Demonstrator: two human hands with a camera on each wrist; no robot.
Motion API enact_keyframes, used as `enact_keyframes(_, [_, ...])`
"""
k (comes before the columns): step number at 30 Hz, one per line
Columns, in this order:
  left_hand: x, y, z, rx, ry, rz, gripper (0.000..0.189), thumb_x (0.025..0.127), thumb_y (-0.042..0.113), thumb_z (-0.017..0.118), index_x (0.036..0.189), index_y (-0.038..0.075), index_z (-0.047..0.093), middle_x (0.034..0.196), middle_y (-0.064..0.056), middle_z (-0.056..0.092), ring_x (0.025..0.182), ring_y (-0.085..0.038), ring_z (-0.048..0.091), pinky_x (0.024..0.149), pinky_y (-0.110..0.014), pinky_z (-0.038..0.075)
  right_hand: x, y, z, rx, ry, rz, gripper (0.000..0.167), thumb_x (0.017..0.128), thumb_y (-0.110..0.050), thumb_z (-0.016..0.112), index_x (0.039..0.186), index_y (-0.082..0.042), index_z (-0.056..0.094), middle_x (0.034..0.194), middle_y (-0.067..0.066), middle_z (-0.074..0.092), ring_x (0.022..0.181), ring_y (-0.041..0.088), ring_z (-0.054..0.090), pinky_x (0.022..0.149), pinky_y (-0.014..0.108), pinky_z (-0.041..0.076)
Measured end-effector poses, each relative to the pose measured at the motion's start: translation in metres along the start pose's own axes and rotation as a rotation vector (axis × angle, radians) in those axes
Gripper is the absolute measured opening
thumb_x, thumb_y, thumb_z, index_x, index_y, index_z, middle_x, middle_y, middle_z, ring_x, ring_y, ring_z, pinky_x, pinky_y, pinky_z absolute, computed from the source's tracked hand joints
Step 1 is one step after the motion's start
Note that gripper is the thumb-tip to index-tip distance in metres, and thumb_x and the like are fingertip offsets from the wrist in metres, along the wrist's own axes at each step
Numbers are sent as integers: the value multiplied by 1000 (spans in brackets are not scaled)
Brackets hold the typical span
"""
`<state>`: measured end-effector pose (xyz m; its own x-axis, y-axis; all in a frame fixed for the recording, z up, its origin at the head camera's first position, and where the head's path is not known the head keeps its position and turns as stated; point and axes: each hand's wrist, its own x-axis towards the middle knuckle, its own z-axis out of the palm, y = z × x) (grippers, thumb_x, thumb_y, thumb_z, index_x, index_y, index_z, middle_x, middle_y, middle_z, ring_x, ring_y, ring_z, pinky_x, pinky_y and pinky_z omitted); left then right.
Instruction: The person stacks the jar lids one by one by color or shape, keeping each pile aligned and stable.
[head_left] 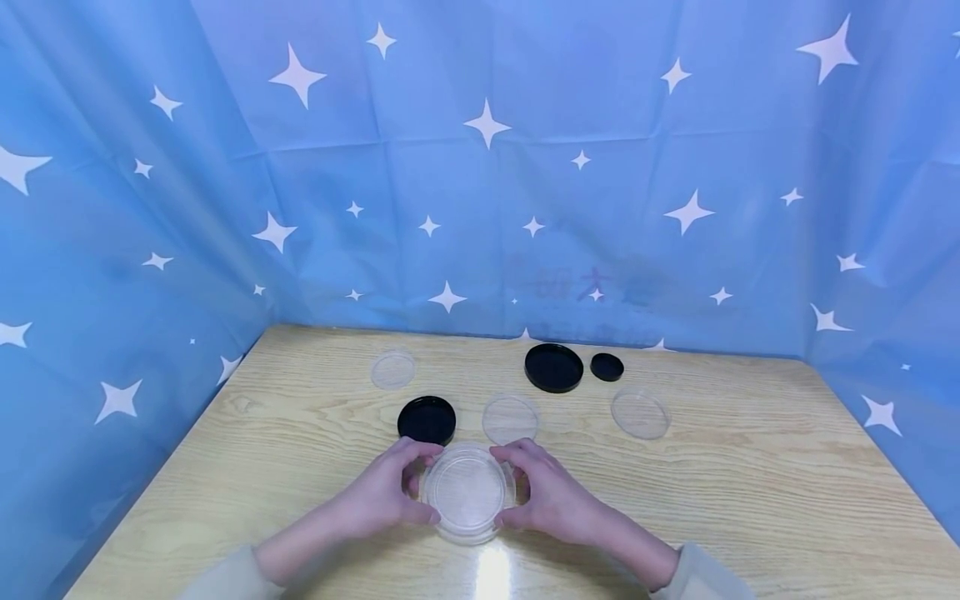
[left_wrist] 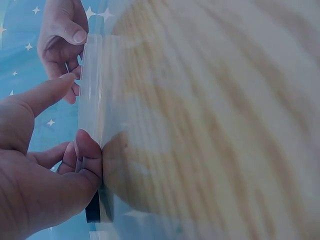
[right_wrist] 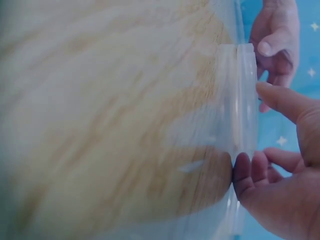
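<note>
A round clear plastic dish [head_left: 468, 493], with a smaller ring showing inside its rim, lies on the table near the front. My left hand [head_left: 382, 493] grips its left side, thumb at the near edge and fingers round the far edge. On the opposite side my right hand [head_left: 553, 498] holds it the same way. Seen edge-on in the left wrist view, the dish [left_wrist: 91, 90] has layered clear walls, and the lower fingers rest against the tabletop. A black round dish [head_left: 426, 419] lies just beyond my left fingers, and a clear disc [head_left: 511, 419] lies beyond the right ones.
Farther back are a large black round dish [head_left: 553, 367], a small black one [head_left: 607, 367], a clear disc [head_left: 640, 413] to the right and a smaller clear disc [head_left: 393, 369] to the left. A blue star-patterned curtain [head_left: 487, 192] encloses the wooden table [head_left: 750, 467].
</note>
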<state>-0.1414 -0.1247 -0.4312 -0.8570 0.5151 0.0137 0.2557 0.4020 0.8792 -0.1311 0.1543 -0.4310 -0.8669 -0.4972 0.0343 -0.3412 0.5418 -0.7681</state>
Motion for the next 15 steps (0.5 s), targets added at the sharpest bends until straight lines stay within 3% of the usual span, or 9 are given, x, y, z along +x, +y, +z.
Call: enact_keyframes(15, [-3, 3, 0, -44, 13, -7, 79, 71, 6, 90, 140, -5, 52, 115, -12, 52, 82, -19, 54, 66, -23, 45, -4, 2, -4, 30, 42, -30, 79, 76, -15, 90, 145, -4, 52, 128, 8, 56, 98, 20, 55, 75, 28, 50])
